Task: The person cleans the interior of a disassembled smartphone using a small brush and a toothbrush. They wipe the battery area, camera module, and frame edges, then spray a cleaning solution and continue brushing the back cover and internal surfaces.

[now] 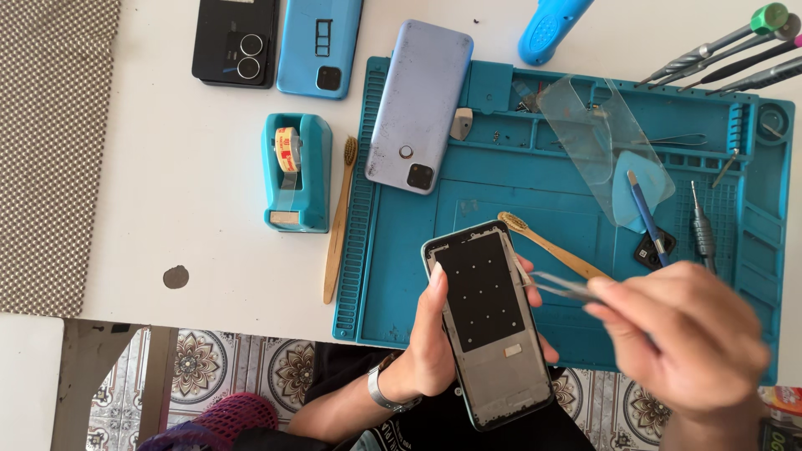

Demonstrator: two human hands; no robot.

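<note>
An opened phone frame (489, 321) is held above the near edge of the blue repair mat (418, 250), gripped around its edges by the left hand (434, 342). The right hand (685, 334) pinches tweezers (560, 286) whose tips touch the frame's right edge. This looks like fine picking work inside the frame, calling for steady placement. A wooden brush (547, 244) lies just beyond.

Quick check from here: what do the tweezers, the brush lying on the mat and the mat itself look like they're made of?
Tweezers, pinched in the right hand: apparently bare metal, thin and grey with a dull shine, though blurred. Brush: probably bamboo or light wood, tan and matte, with pale bristles. Mat: looks like silicone or soft rubber, matte teal with moulded ridges and compartments. The left hand holds the opened phone.
</note>
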